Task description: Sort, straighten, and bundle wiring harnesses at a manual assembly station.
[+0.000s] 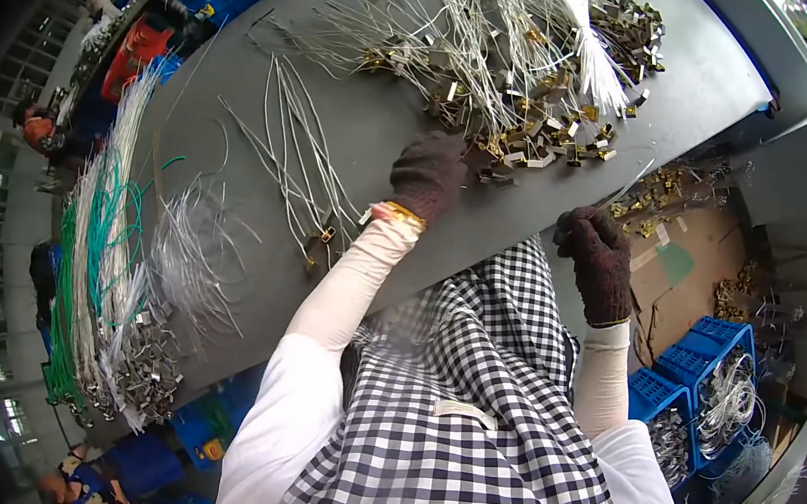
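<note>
My left hand (428, 174), in a dark knit glove, is at the near edge of a pile of small metal blocks with thin wires (499, 92) on the grey table. Its fingers are curled and anything between them is hidden. My right hand (598, 264), gloved alike, hovers just off the table's near edge with its fingers closed; I cannot make out whether they hold something small. Left of my left hand lies a loose group of pale wires (297, 138) with metal ends (327, 235).
Green and white wire bundles (102, 245) lie along the table's left side, beside loose clear strands (198, 242). Blue crates (703, 354) with coiled wire and metal parts stand low on the right. Small brass-coloured pieces (640, 216) are scattered beyond my right hand.
</note>
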`<move>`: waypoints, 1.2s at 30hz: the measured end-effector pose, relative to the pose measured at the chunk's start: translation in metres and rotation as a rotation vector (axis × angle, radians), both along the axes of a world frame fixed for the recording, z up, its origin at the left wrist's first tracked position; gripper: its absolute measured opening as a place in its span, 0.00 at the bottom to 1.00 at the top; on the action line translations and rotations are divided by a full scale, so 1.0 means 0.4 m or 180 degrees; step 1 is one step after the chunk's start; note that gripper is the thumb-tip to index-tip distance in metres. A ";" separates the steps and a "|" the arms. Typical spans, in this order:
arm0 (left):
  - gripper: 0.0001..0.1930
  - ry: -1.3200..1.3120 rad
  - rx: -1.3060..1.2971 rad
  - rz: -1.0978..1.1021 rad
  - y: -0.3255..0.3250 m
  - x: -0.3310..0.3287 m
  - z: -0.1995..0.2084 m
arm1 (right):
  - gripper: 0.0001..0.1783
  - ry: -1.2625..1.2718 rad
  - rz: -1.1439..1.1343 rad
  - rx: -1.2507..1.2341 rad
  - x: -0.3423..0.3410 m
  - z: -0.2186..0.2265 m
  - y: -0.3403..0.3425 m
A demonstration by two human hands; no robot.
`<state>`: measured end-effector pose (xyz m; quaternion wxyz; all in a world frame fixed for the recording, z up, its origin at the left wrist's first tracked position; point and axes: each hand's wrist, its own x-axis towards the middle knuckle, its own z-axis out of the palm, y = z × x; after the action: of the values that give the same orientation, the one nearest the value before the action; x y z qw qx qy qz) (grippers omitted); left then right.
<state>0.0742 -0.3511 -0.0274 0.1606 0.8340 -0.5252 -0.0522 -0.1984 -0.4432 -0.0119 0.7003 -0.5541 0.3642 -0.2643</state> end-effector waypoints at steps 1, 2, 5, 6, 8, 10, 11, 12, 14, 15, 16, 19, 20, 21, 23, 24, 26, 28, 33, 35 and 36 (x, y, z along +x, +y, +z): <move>0.16 0.0067 -0.0390 -0.0166 0.034 0.004 0.014 | 0.11 -0.0002 -0.0063 0.0241 0.005 0.002 0.009; 0.16 0.0037 -0.0363 -0.0177 0.070 0.002 0.019 | 0.11 -0.0009 -0.0104 0.0479 0.021 0.020 0.025; 0.14 0.0545 -0.0617 0.0064 0.184 -0.023 0.058 | 0.11 -0.0090 0.0470 0.0600 0.077 0.010 0.069; 0.15 0.1038 -0.0442 0.0251 0.224 -0.045 0.108 | 0.14 -0.0125 0.0621 0.0882 0.105 0.019 0.091; 0.16 0.1509 -0.0258 0.0413 0.305 -0.085 0.133 | 0.15 -0.0216 0.0961 0.1008 0.162 0.007 0.124; 0.19 0.1454 -0.0994 0.0423 0.391 -0.113 0.109 | 0.17 -0.0245 0.1007 0.1012 0.217 0.010 0.160; 0.19 0.1435 -0.1000 0.0414 0.431 -0.127 0.108 | 0.17 -0.0407 0.1136 0.1187 0.247 -0.011 0.175; 0.19 0.1574 -0.1024 0.0427 0.474 -0.142 0.107 | 0.18 -0.0551 0.1281 0.1358 0.275 -0.035 0.189; 0.18 0.1696 -0.1073 0.0463 0.560 -0.168 0.115 | 0.19 -0.0764 0.1704 0.0869 0.331 -0.057 0.208; 0.15 0.1744 -0.0941 0.0515 0.601 -0.175 0.121 | 0.18 -0.0863 0.1496 0.1513 0.360 -0.050 0.222; 0.13 0.1793 -0.0809 0.0563 0.641 -0.180 0.128 | 0.18 -0.0955 0.1272 0.2151 0.383 -0.047 0.225; 0.08 0.1383 -0.0377 0.0935 0.764 -0.193 0.208 | 0.13 -0.1012 0.1208 0.1584 0.423 -0.040 0.209; 0.07 0.1373 -0.0496 0.1048 0.815 -0.193 0.215 | 0.11 -0.0737 0.0616 0.1943 0.438 -0.011 0.209; 0.08 0.1377 -0.0618 0.1150 0.867 -0.192 0.217 | 0.11 -0.1002 0.0731 0.2060 0.437 -0.021 0.185; 0.08 0.1511 -0.0621 0.1436 0.975 -0.188 0.198 | 0.13 -0.1641 0.1219 0.0937 0.437 -0.068 0.148; 0.09 0.1640 -0.0601 0.1710 1.017 -0.185 0.181 | 0.13 -0.1509 0.0848 0.1158 0.443 -0.034 0.141; 0.09 0.1697 -0.0675 0.1842 1.074 -0.185 0.149 | 0.13 -0.1506 0.0531 0.1273 0.455 0.014 0.115; 0.10 0.1754 -0.0744 0.1943 1.103 -0.177 0.118 | 0.15 -0.1614 0.0270 0.1290 0.458 0.013 0.061; 0.11 0.1797 -0.0754 0.1974 1.110 -0.149 0.073 | 0.15 -0.1731 0.0292 0.1110 0.435 0.066 0.024; 0.11 0.1756 -0.0868 0.1951 1.107 -0.138 0.061 | 0.17 -0.1949 0.0908 0.0708 0.435 -0.010 -0.051; 0.10 0.1709 -0.0950 0.2028 1.110 -0.139 0.056 | 0.17 -0.1930 0.0918 0.0714 0.428 0.006 -0.045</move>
<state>0.0185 0.0931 -0.0049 0.4181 0.8788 -0.1834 -0.1384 -0.0274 -0.4611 -0.0096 0.8632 -0.4158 0.0846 -0.2735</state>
